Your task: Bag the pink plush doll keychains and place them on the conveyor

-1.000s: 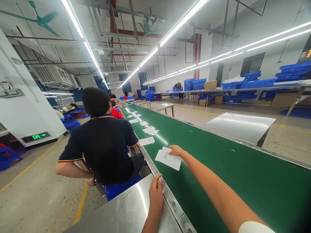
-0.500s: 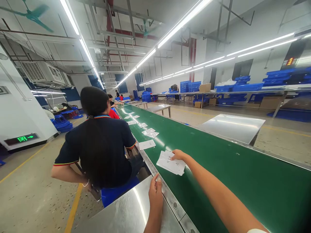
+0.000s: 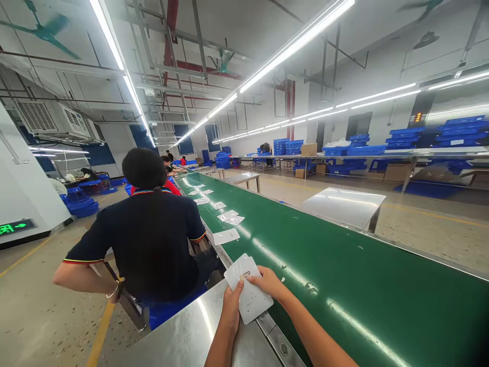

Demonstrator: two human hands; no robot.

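Both my hands grip a small stack of white printed plastic bags [image 3: 254,300] above the metal edge of the conveyor. My left hand [image 3: 231,308] holds the stack's left side, thumb on top. From the right, my right hand [image 3: 267,282] pinches it, its thumb also on the top face and its other fingers hidden beneath. The bags are slightly fanned and carry small dark print. Ahead on the green conveyor belt [image 3: 305,244] lies a single white bag [image 3: 226,236], with several clear-and-white bags [image 3: 231,217] farther along.
A co-worker in a dark shirt [image 3: 153,244] sits at the left by the belt. Under my left forearm is a metal tabletop [image 3: 183,331]. Across the belt stand a metal table [image 3: 346,204] and stacked blue trays [image 3: 405,140].
My right hand has lifted the bags off the belt and brought them to the near edge. My left hand has taken hold of them too. The view has turned slightly right.
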